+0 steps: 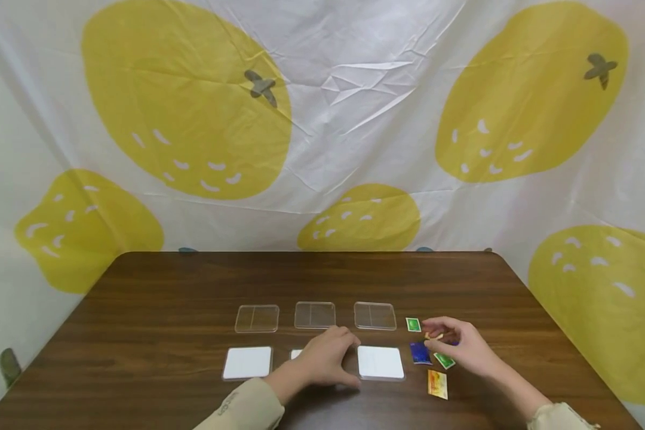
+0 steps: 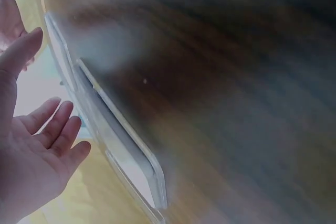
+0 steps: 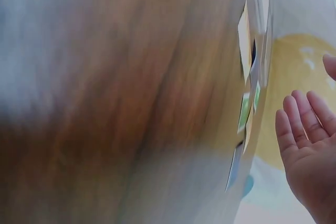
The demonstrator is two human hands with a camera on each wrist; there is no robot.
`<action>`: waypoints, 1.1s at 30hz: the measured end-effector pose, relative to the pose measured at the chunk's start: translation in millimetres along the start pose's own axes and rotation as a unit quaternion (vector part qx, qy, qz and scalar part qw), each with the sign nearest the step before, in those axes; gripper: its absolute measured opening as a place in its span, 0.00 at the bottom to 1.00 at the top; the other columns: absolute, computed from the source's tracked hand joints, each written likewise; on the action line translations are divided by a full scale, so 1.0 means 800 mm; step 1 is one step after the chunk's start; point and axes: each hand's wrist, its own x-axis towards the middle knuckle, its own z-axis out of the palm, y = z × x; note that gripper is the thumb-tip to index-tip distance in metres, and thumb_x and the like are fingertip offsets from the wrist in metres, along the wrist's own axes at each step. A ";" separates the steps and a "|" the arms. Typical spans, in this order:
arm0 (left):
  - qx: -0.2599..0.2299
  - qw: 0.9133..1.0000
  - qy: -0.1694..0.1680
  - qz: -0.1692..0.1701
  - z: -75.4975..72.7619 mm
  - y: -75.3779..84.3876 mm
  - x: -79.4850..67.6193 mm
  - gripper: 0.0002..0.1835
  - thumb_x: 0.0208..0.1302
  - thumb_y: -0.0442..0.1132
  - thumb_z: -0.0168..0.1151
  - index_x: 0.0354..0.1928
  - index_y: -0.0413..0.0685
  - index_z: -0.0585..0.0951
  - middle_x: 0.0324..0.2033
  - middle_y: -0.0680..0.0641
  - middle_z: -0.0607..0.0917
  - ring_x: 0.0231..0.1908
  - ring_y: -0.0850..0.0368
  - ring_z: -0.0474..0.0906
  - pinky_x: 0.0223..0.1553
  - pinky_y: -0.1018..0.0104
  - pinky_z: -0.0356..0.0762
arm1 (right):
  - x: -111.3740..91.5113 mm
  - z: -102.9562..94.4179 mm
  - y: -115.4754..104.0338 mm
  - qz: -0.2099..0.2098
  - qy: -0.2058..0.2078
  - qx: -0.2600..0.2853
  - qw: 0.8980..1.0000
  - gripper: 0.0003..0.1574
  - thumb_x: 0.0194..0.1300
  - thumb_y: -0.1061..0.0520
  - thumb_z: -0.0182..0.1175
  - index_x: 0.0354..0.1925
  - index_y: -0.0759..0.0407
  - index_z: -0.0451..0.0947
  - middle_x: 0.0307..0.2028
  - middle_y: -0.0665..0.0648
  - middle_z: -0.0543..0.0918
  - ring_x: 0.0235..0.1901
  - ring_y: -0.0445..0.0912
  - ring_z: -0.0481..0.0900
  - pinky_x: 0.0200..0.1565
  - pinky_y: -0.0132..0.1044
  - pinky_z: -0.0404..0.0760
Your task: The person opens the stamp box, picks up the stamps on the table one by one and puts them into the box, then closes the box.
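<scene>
My left hand [image 1: 325, 358] hovers over the middle of three shallow clear cases with white inserts. Its fingers are relaxed and hold nothing; most of the middle white insert [image 1: 295, 354] is hidden beneath it. My right hand [image 1: 459, 345] hangs above small printed cards, its thumb and fingers apart in the right wrist view. Around it lie a green card [image 1: 413, 325], a blue card [image 1: 421, 353], another green card [image 1: 445, 361] and a yellow-orange card [image 1: 438, 384]. A further orange card [image 1: 434, 336] shows partly between its fingers and thumb in the head view.
White inserts sit in the left case [image 1: 248, 362] and the right case [image 1: 380, 362]. Behind them, three clear lids [image 1: 257, 319] lie in a row on the dark wooden table [image 1: 193, 280]. A lemon-print cloth [image 1: 355, 137] hangs beyond the table's far edge.
</scene>
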 end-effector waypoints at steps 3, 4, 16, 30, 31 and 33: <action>0.013 1.000 -0.003 -0.002 0.003 0.003 0.003 0.34 0.37 0.59 0.71 0.46 0.49 0.76 0.38 0.57 0.75 0.40 0.64 0.69 0.42 0.73 0.70 | 0.003 -0.006 0.009 0.008 0.013 -0.016 1.000 0.16 0.55 0.63 0.62 0.43 0.69 0.76 0.34 0.61 0.82 0.32 0.37 0.77 0.33 0.32 0.77; 0.016 1.000 -0.003 -0.004 0.004 0.003 0.004 0.34 0.37 0.59 0.71 0.46 0.49 0.77 0.38 0.57 0.75 0.40 0.64 0.69 0.41 0.73 0.71 | 0.004 -0.008 0.012 0.010 0.016 -0.020 1.000 0.15 0.56 0.63 0.62 0.42 0.69 0.77 0.34 0.61 0.82 0.31 0.36 0.77 0.32 0.32 0.77; 0.030 0.999 -0.006 -0.030 0.010 0.003 0.009 0.32 0.37 0.58 0.71 0.45 0.49 0.77 0.36 0.56 0.74 0.38 0.62 0.70 0.37 0.71 0.72 | 0.041 -0.018 0.036 0.040 -0.015 -0.099 0.994 0.11 0.56 0.61 0.62 0.37 0.66 0.80 0.33 0.57 0.83 0.31 0.37 0.77 0.33 0.30 0.77; 0.035 0.999 -0.004 -0.037 0.012 0.007 0.011 0.31 0.38 0.57 0.71 0.44 0.48 0.78 0.36 0.55 0.74 0.38 0.60 0.71 0.37 0.70 0.73 | 0.065 -0.011 0.044 0.041 -0.041 -0.141 0.988 0.08 0.51 0.61 0.66 0.32 0.65 0.83 0.29 0.55 0.83 0.29 0.41 0.76 0.31 0.31 0.74; 0.035 0.999 -0.004 -0.037 0.013 0.007 0.012 0.31 0.38 0.57 0.71 0.44 0.48 0.78 0.36 0.55 0.74 0.38 0.60 0.71 0.37 0.70 0.73 | 0.065 -0.011 0.045 0.038 -0.040 -0.144 0.988 0.08 0.51 0.61 0.66 0.31 0.65 0.83 0.29 0.55 0.83 0.29 0.41 0.76 0.31 0.31 0.74; 0.036 0.999 -0.002 -0.036 0.013 0.007 0.012 0.31 0.38 0.57 0.71 0.44 0.48 0.78 0.35 0.55 0.74 0.38 0.60 0.70 0.36 0.70 0.73 | 0.066 -0.011 0.047 0.031 -0.039 -0.151 0.987 0.07 0.50 0.61 0.66 0.30 0.64 0.83 0.28 0.54 0.83 0.29 0.41 0.76 0.32 0.32 0.74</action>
